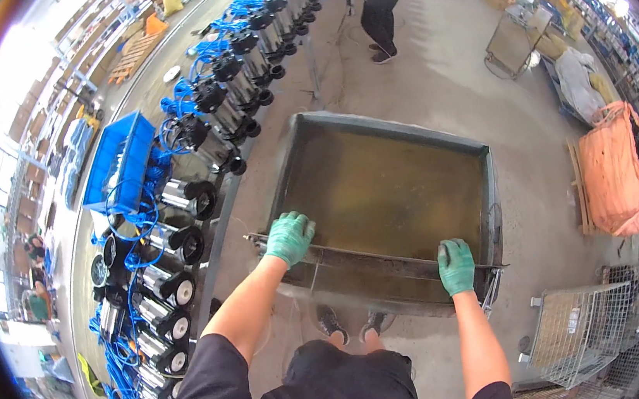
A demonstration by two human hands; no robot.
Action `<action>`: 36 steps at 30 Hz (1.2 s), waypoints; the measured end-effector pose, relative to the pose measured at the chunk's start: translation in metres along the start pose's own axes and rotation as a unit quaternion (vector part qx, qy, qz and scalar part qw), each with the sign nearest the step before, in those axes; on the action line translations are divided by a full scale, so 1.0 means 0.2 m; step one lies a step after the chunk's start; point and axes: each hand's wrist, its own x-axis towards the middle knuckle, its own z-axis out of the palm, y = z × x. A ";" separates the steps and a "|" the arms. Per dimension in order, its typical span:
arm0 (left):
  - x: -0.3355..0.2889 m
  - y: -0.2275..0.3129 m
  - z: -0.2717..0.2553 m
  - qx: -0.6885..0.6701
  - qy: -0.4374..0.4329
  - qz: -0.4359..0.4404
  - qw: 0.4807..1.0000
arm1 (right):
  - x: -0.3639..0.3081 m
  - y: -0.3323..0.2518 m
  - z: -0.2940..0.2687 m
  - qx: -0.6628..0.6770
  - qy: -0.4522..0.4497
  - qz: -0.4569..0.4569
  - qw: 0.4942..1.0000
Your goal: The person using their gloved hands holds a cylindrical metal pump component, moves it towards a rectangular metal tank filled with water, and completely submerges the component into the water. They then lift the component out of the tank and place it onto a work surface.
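A wide rectangular metal tank (388,122) of murky brownish water stands in front of me. Across its near part lies a long dark bar (373,262), running from the left rim to past the right rim. My left hand (290,239), in a green glove, is closed over the bar near its left end. Towards the other end, my right hand (456,265), gloved the same way, has its fingers curled over it. The undersides of both grips are hidden, and the cloudy water hides the tank's bottom.
Along my left runs a bench with a row of metal pumps (208,142) and blue cables. A blue crate (119,162) sits among them. A person (385,6) stands beyond the tank. To the right are an orange bulk bag (622,171) and a wire cage (582,328).
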 end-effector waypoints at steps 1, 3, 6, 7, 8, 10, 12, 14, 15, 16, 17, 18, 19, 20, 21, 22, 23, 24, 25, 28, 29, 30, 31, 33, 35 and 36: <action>0.06 -0.01 0.03 0.033 -0.041 -0.011 0.999 | 0.01 0.03 0.03 -0.024 -0.021 0.016 0.999; 0.10 -0.06 0.10 0.069 -0.092 -0.012 0.993 | 0.02 0.08 0.10 -0.071 -0.063 0.042 0.995; 0.10 -0.09 0.13 0.062 -0.133 0.011 0.989 | 0.03 0.05 0.16 -0.080 -0.045 0.057 0.994; 0.10 -0.10 0.12 0.055 -0.118 0.021 0.991 | 0.05 0.05 0.17 -0.089 -0.048 0.070 0.992; 0.10 -0.11 0.12 0.049 -0.103 0.031 0.993 | 0.05 0.05 0.18 -0.098 -0.051 0.081 0.991; 0.11 -0.09 0.13 0.044 -0.115 0.019 0.992 | 0.07 0.04 0.19 -0.113 -0.053 0.096 0.988; 0.12 -0.11 0.13 0.056 -0.121 0.014 0.991 | 0.08 0.03 0.21 -0.125 -0.050 0.104 0.986; 0.15 -0.11 0.12 0.046 -0.116 0.023 0.992 | 0.11 0.04 0.22 -0.126 -0.037 0.088 0.987; 0.17 -0.11 0.11 0.049 -0.116 0.025 0.992 | 0.12 0.04 0.23 -0.121 -0.034 0.086 0.988; 0.19 -0.11 0.11 0.052 -0.114 0.027 0.992 | 0.14 0.03 0.23 -0.117 -0.031 0.083 0.989; 0.22 -0.12 0.11 0.048 -0.124 0.021 0.991 | 0.15 0.04 0.24 -0.122 -0.037 0.089 0.988; 0.25 -0.13 0.11 0.044 -0.134 0.016 0.990 | 0.17 0.04 0.25 -0.128 -0.043 0.095 0.986; 0.28 -0.14 0.11 0.040 -0.144 0.012 0.989 | 0.19 0.04 0.26 -0.133 -0.048 0.102 0.985; 0.30 -0.15 0.11 0.043 -0.131 0.015 0.990 | 0.22 0.04 0.27 -0.135 -0.048 0.103 0.984; 0.33 -0.15 0.12 0.047 -0.118 0.018 0.992 | 0.25 0.05 0.28 -0.138 -0.048 0.103 0.984; 0.36 -0.15 0.13 0.049 -0.106 0.023 0.993 | 0.29 0.05 0.28 -0.141 -0.047 0.105 0.983; 0.42 -0.16 0.12 0.043 -0.155 0.002 0.987 | 0.32 0.05 0.30 -0.139 -0.040 0.106 0.984; 0.46 -0.17 0.13 0.044 -0.136 0.008 0.990 | 0.35 0.06 0.31 -0.136 -0.033 0.106 0.984; 0.48 -0.18 0.14 0.045 -0.116 0.012 0.992 | 0.39 0.06 0.33 -0.133 -0.026 0.105 0.985; 0.62 -0.22 0.16 0.045 -0.121 0.010 0.992 | 0.51 0.08 0.36 -0.137 -0.020 0.103 0.985; 0.67 -0.21 0.16 0.048 -0.137 0.004 0.989 | 0.53 0.09 0.37 -0.138 -0.026 0.108 0.984; 0.71 -0.21 0.16 0.052 -0.154 -0.003 0.987 | 0.56 0.10 0.39 -0.145 -0.026 0.108 0.983; 0.74 -0.23 0.16 0.048 -0.155 0.000 0.987 | 0.59 0.11 0.41 -0.153 -0.025 0.108 0.982; 0.78 -0.26 0.19 0.043 -0.137 0.002 0.990 | 0.65 0.13 0.45 -0.159 -0.039 0.112 0.980; 0.86 -0.26 0.20 0.032 -0.120 -0.004 0.992 | 0.71 0.17 0.47 -0.160 -0.025 0.108 0.981; 0.92 -0.26 0.19 0.030 -0.139 -0.005 0.990 | 0.75 0.19 0.49 -0.160 -0.018 0.106 0.981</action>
